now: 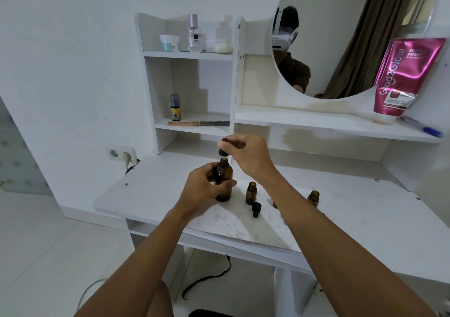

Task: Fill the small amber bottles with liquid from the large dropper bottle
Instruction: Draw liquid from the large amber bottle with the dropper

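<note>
Two hands: both are at work on the large bottle.
Left hand (204, 187): fingers and thumb curl round the large amber glass dropper bottle (224, 182), which stands upright on the white dressing table (151, 195).
Right hand (248, 156): pinches the black bulb-topped dropper cap (223, 149) at 12 o'clock from the large bottle's open mouth, just above it. Whether the two touch cannot be told.
Small amber glass bottles: two counted, both upright and uncapped. The nearer small bottle (251, 193) stands at 3 o'clock from the large one. The farther small bottle (313, 198) is also at 3 o'clock, past the right forearm. A brown shape at the forearm's edge is too hidden to name.
Loose black cap (256, 209): one, lying on the table at 5 o'clock from the nearer small bottle, just beside it.
Shelves, 12 o'clock: one pink-capped clear perfume bottle (194, 34), one white-lidded pale blue jar (168, 42), one yellow-labelled little bottle (175, 107), one brown-handled comb (198, 123).
Ledge, 2 o'clock: one round mirror (341, 24), one shiny pink tube (404, 78), one blue pen (422, 127).
</note>
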